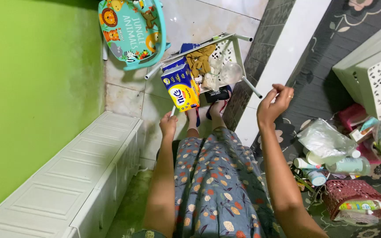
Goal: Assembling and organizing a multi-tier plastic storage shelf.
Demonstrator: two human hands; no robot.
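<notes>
My left hand point(168, 124) is closed around a leg of a white tube rack point(242, 56) that stands in front of my feet. The rack carries a yellow and blue tissue pack point(182, 86), a brown cloth point(200, 59) and a clear plastic bag point(230, 72). The tissue pack is just above my left hand. My right hand point(275, 103) is raised to the right of the rack, fingers curled together, with nothing visible in it. A ring shows on one finger. I wear a blue flowered skirt point(217, 176).
A teal child's seat point(133, 31) with animal pictures leans by the green wall point(31, 97). A long white cabinet point(67, 180) runs along the left. On the right are white perforated baskets point(375, 79), bottles point(349, 165), plastic bags point(325, 139) and a pink basket point(353, 194) on a dark flowered mat.
</notes>
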